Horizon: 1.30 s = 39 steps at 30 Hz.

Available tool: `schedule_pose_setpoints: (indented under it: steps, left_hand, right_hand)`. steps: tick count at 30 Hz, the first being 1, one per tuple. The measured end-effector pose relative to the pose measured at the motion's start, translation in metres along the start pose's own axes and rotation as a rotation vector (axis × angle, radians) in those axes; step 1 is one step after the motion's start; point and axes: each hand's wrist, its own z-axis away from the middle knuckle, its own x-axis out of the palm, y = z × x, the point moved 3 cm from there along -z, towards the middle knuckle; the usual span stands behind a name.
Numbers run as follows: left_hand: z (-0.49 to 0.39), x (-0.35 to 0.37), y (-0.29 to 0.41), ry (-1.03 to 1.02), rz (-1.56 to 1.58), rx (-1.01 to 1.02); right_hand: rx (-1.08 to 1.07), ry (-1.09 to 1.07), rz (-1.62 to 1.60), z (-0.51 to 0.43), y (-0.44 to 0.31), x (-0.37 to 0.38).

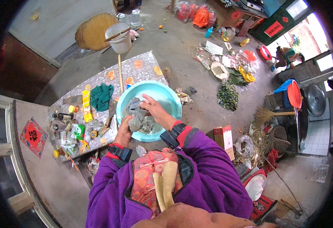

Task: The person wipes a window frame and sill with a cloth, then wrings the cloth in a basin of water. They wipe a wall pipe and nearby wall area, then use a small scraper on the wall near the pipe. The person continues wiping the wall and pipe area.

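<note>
A light-blue plastic basin (170, 98) stands at the near right end of a table with a patterned cover. My left hand (124, 129) grips a wet grey cloth (135, 122), bunched up over the basin's left side. Beside it, my right hand (155, 109) is over the middle of the basin with its fingers spread, the fingertips at the cloth's upper edge; whether they touch it I cannot tell. More grey, wet material lies in the bottom of the basin, partly hidden below my hands. A dark green cloth (101, 97) lies crumpled on the table left of the basin.
Jars, a dark bottle (62, 116), packets and a cleaver (112, 109) crowd the patterned table (143, 61). A white bucket (120, 42) stands beyond it. Papers and a heap of leafy greens (228, 96) lie on the floor. A carton (224, 139) is at the right.
</note>
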Motion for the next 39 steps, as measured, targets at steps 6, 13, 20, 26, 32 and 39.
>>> schedule_pose_setpoints:
  steps: [6, 13, 20, 26, 32, 39]
  left_hand:
    - [0.006, 0.007, -0.011, -0.160, 0.217, -0.141]
    - [0.005, 0.001, -0.002, -0.095, -0.159, -0.205]
    - [-0.012, 0.004, -0.003, 0.148, -0.739, 0.085]
    - [-0.012, -0.002, -0.009, 0.188, -0.824, 0.079]
    - [-0.003, -0.004, -0.019, 0.061, -0.834, 0.044]
    - [0.012, -0.009, -0.015, 0.032, -0.270, -0.084]
  right_hand:
    - [-0.077, -0.053, -0.164, -0.005, 0.006, 0.012]
    - [-0.077, -0.082, 0.408, -0.037, 0.007, 0.011]
    - [-0.204, 0.179, 1.178, -0.040, 0.018, 0.013]
    - [-0.162, 0.179, 1.381, -0.045, 0.024, 0.010]
    - [-0.079, 0.088, 1.243, -0.033, 0.015, 0.020]
    - [0.015, -0.246, 0.545, -0.036, -0.013, 0.010]
